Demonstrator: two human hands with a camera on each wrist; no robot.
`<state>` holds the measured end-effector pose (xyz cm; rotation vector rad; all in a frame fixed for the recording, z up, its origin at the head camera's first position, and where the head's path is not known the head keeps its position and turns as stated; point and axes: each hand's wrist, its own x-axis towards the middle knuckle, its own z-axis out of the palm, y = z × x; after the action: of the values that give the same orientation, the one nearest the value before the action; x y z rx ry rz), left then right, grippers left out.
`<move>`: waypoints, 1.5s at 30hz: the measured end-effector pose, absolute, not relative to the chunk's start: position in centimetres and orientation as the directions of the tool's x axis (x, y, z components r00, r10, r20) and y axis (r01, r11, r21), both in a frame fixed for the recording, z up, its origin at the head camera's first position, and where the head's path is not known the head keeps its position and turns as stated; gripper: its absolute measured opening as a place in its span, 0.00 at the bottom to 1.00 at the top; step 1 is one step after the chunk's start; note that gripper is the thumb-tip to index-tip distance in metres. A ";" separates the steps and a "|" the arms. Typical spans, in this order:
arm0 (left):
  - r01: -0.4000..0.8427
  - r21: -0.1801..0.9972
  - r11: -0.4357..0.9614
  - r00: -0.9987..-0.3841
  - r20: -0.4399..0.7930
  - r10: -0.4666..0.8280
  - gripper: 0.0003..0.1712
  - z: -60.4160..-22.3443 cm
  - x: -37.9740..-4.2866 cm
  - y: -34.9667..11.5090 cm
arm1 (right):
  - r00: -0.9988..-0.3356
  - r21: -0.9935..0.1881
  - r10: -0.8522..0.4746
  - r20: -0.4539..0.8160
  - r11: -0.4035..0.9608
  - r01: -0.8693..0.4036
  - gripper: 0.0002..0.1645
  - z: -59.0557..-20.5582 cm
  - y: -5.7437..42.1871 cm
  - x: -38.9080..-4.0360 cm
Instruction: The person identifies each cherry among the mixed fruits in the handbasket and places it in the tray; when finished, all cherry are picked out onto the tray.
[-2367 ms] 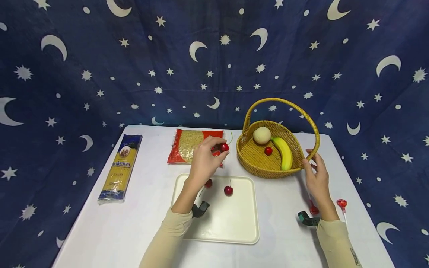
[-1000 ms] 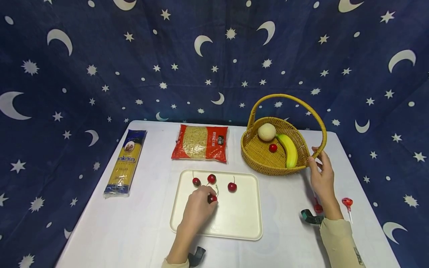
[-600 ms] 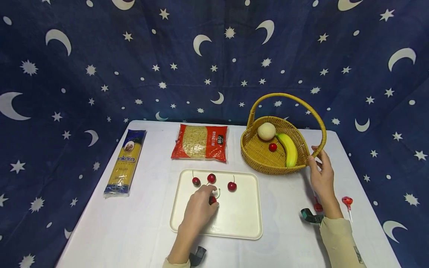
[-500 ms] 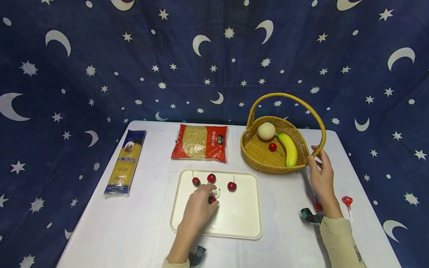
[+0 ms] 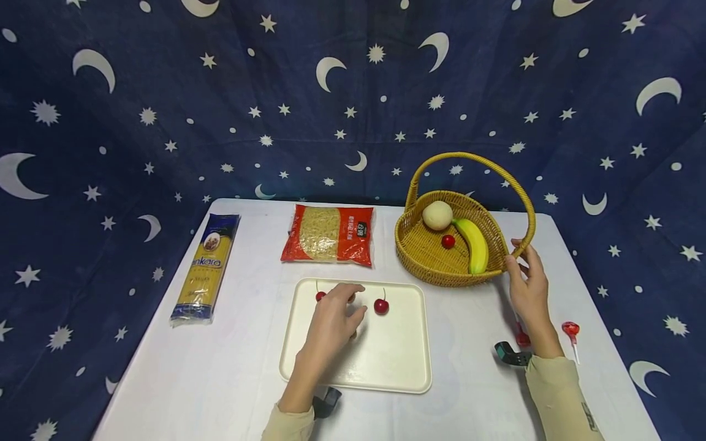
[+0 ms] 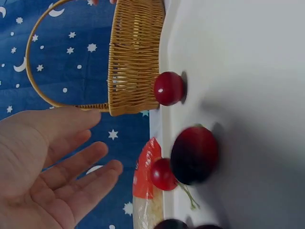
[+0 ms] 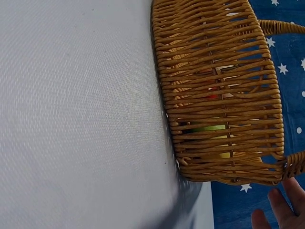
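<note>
My left hand (image 5: pixel 331 324) is over the cream tray (image 5: pixel 394 367), thumb and fingers spread apart with nothing between them. Cherries lie on the tray: one with an upright stem (image 5: pixel 381 306) right of the hand, another cherry (image 5: pixel 320 296) at its left, others mostly hidden by the fingers. In the left wrist view a dark red cherry (image 6: pixel 195 155) lies just beyond the open palm. My right hand (image 5: pixel 531 291) holds the wicker basket (image 5: pixel 436 278) at the right foot of its handle, thumb in front. Inside sit a banana (image 5: pixel 473 245), a round pale item (image 5: pixel 437 215) and one cherry (image 5: pixel 448 241).
A red bag of pasta (image 5: pixel 328 234) lies behind the tray. The blue and yellow spaghetti pack (image 5: pixel 205 269) is at the table's left edge. Two red lollipops lie near the right forearm, one lollipop (image 5: pixel 570 331) outside it. A starry cloth (image 5: pixel 353 110) hangs behind the table.
My left hand carried a cherry from near the pasta bag down to the tray, let it go there, and has lifted slightly with fingers spread. The right hand stays at the basket.
</note>
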<state>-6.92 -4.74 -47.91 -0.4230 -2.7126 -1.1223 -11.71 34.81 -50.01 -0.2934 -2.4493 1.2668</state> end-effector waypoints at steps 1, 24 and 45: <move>0.335 0.663 0.669 -0.940 0.277 0.197 0.18 -47.8 -7.3 -4.5 | -0.911 -0.817 0.345 0.225 0.576 0.017 0.28 -50.0 34.8 -11.7; 0.524 0.603 0.601 -0.850 0.322 0.417 0.18 -44.5 -16.0 2.9 | -0.908 -0.816 0.364 0.210 0.576 0.042 0.28 -49.9 34.7 -11.5; 0.534 0.570 0.624 -0.801 0.104 0.590 0.23 -45.1 -23.5 11.7 | -0.906 -0.812 0.347 0.243 0.583 0.006 0.27 -50.0 34.9 -11.5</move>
<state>-23.48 11.67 -45.08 -1.0111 -2.9142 -0.9729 -11.54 34.94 -50.04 -0.2850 -2.4391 1.2500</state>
